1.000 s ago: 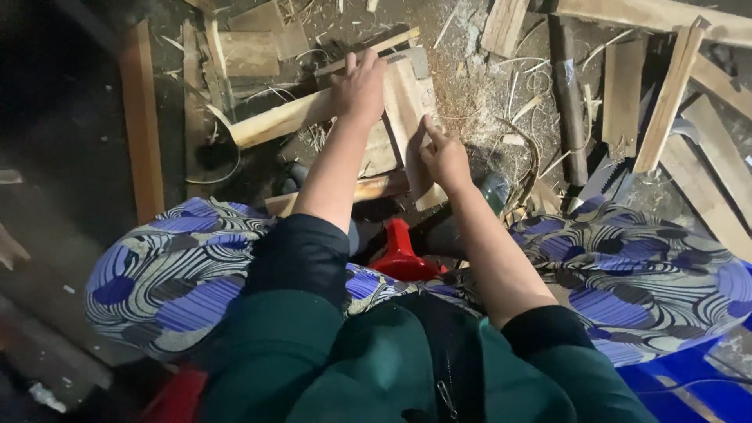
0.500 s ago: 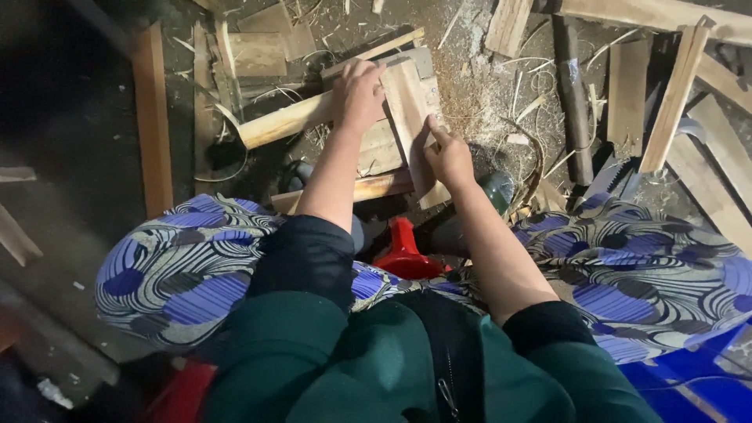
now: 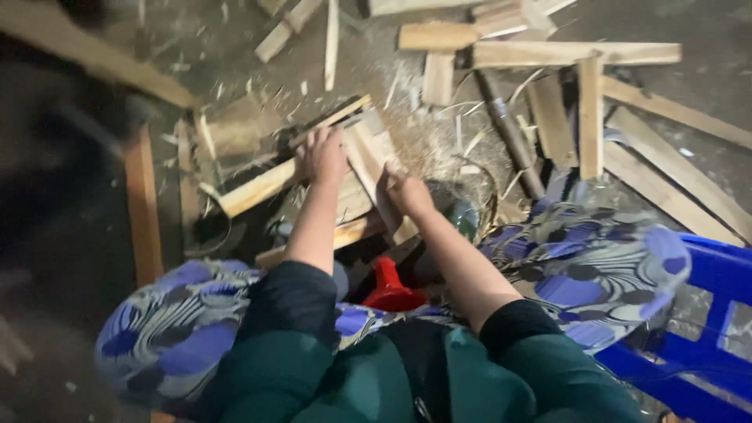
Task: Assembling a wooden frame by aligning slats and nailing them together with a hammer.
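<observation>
**Two hands on a wooden slat over a messy floor**

Closest to the camera are dark green sleeves and a blue and white patterned cloth (image 3: 196,337) over the knees. A red cone-shaped thing (image 3: 389,288) sits between the knees. A blue plastic crate (image 3: 717,329) stands at the right edge.

A bit farther out, the right hand (image 3: 406,192) is curled against the side of a pale wooden slat (image 3: 372,168). The picture is too blurry to tell if it pinches anything. The left hand (image 3: 323,155) lies on top of the slat's upper end, fingers bent down over it. The slat rests on a small pile of wood, just in front of the knees. A longer pale board (image 3: 254,188) pokes out to the left under that hand.

Beyond that, the floor (image 3: 705,31) is dark, dusty ground with wood shavings (image 3: 439,133) on it. Loose planks (image 3: 576,53) lie all over the far side, some crossing each other. The left side is very dark.
</observation>
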